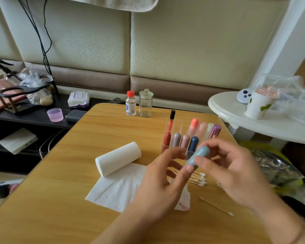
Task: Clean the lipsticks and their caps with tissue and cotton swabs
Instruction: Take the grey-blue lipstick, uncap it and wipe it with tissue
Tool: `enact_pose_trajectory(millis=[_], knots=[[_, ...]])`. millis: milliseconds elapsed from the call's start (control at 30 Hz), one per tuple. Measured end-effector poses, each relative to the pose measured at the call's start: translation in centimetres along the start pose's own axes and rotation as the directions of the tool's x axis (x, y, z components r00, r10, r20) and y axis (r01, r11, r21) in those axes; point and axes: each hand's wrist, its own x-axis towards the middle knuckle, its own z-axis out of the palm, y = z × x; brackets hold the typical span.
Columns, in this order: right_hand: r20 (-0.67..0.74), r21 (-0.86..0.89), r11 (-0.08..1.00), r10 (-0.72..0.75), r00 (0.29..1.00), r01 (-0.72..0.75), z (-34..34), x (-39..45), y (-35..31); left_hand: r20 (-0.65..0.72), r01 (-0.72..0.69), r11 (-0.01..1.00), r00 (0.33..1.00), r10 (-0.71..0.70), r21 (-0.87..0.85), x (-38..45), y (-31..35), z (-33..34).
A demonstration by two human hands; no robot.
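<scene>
Wooden table (pixel 77 199) — blue-grey lipstick (pixel 197 156), unlabelled

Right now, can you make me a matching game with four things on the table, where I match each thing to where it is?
Things:
1. blue-grey lipstick
2. tissue roll
3. glass jar
4. single cotton swab

Places:
A. at the far edge, beside the red-capped bottle
B. lying alone near the right forearm
C. held between both hands
D. lying on its side on the unrolled sheet

Pairs: 1-C, 2-D, 3-A, 4-B
</scene>
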Motion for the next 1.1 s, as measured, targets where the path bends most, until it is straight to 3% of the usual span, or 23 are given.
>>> enact_pose_trajectory(millis=[200,333,600,733,833,900,967,1033,1100], knots=[[-0.102,0.324,0.94,0.145,0.984,-0.105,3.1,-1.7,1.3,0.146,-0.047,0.998,0.988,0.039,0.051,-0.3,-0.1,-0.1],[-0.114,0.18,0.98,0.101,0.988,-0.079,3.4,-1.9,1.6,0.208,-0.004,0.998,0.978,-0.01,0.063,-0.5,0.1,0.0],[-0.084,0.23,0.973,0.053,0.995,-0.033,3.1,-2.0,1.2,0.175,-0.099,0.986,0.982,0.075,0.133,-0.4,0.5,-0.3],[-0.143,0.295,0.955,0.042,0.989,0.002,2.6,-1.6,1.1,0.154,-0.022,0.996,0.988,0.009,0.082,-0.7,0.3,-0.4],[-0.262,0.478,0.879,0.157,0.952,-0.013,1.4,-1.2,1.6,0.109,0.07,0.996,0.991,-0.076,0.062,-0.6,-0.3,-0.5],[-0.249,0.528,0.845,0.242,0.938,-0.078,1.0,-1.1,2.0,0.093,0.207,0.972,0.976,-0.197,-0.109,-0.1,-0.8,-0.6],[-0.212,0.35,0.923,0.244,0.946,-0.16,1.4,-1.3,2.6,0.105,0.325,0.856,0.945,-0.31,-0.401,0.7,-1.2,-0.6],[-0.219,-0.061,0.982,0.164,0.962,-0.181,2.0,-1.6,3.7,0.129,0.357,0.7,0.925,-0.358,-0.618,1.0,-1.1,-0.9],[-0.177,-0.447,0.883,0.07,0.982,-0.144,2.6,-1.8,4.4,0.172,0.369,0.543,0.91,-0.378,-0.755,1.3,-0.6,-1.2]])
